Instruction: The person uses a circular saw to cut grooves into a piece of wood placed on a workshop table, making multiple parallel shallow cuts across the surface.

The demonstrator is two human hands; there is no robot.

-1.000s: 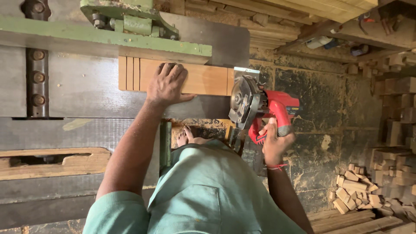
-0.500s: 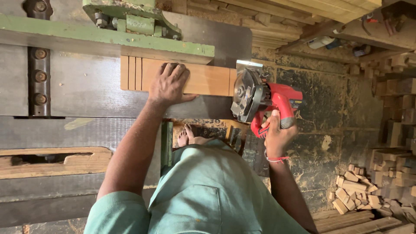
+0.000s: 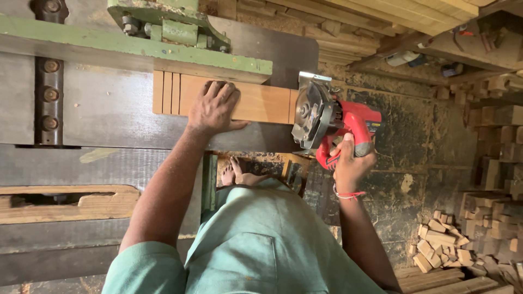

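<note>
— Since the earlier frames, what is seen to have shifted?

— Slightly closer to the end of the wooden board (image 3: 261, 102) is where the red circular saw (image 3: 332, 122) is now found; its round blade guard is seen just at the board's right end. The left hand (image 3: 213, 108) is kept where it was, flat on the board.

— How is the board placed?

— It is laid on the dark metal machine table (image 3: 109, 109), with its upper edge tucked against the green metal fence (image 3: 136, 51). Three narrow cut strips are seen at its left end, lying side by side.

— And the grips?

— The left hand is pressed palm-down on the board, fingers spread, nothing enclosed. The right hand (image 3: 350, 166) is wrapped closed around the saw's red handle; a red thread is worn at that wrist.

— What else is shown?

— A green shirt (image 3: 261, 245) is seen at the bottom, and bare feet (image 3: 235, 173) below the table edge. A pile of small wood offcuts (image 3: 441, 245) is heaped on the floor at the right, well apart from the saw, with stacked blocks (image 3: 498, 152) against the wall above it. Long planks (image 3: 381, 16) are stored along the top.
</note>
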